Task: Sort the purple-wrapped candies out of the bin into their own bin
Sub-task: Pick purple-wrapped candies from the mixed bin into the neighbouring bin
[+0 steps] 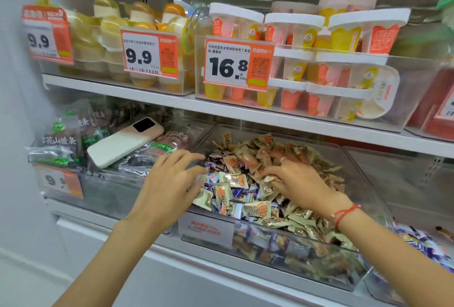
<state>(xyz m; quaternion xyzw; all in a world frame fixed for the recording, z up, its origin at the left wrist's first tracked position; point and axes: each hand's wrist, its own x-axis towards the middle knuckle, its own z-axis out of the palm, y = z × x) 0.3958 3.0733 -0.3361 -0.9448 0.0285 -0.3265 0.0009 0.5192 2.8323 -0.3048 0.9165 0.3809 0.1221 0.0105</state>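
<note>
A clear plastic bin (375, 198) on the lower shelf is heaped with small wrapped candies, mostly beige and gold, with purple-wrapped candies (237, 193) mixed in near its front left. My left hand (169, 183) rests at the bin's left edge, fingers spread over the pile, holding nothing that I can see. Deep in the heap, my right hand (298, 180) has its fingers curled among the beige candies; whether it grips one is hidden. At the far right, another bin (417, 240) holds purple-wrapped candies.
A white phone (122, 143) lies on dark snack packs in the bin to the left. The shelf above carries clear bins of pudding cups behind price tags (237, 63). A shelf edge runs just over the candy bin.
</note>
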